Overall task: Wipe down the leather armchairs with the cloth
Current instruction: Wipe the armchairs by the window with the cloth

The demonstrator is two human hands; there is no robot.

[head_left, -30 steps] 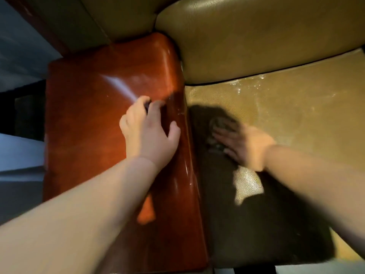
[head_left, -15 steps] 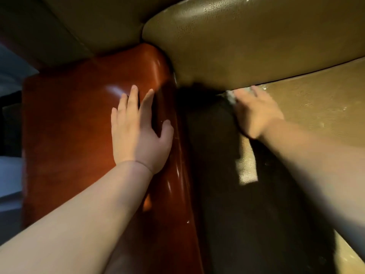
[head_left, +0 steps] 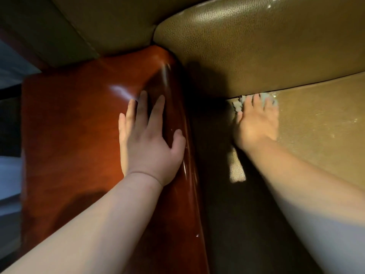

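Note:
I look down into an olive-brown leather armchair. Its seat cushion fills the right side and its padded backrest rises behind. My right hand lies flat with spread fingers on a pale grey cloth, pressing it onto the seat at the seam under the backrest. Only the cloth's edges show around the fingers. My left hand rests flat, fingers straight, on the glossy red-brown wooden armrest at the chair's left.
A deep shadow covers the seat's left strip beside the armrest. A second olive leather panel stands at the upper left behind the armrest. Pale floor shows along the left edge.
My right hand has slid the cloth from the shaded middle of the seat back to the seam under the backrest, then slightly right. My left hand's fingers have straightened flat on the armrest.

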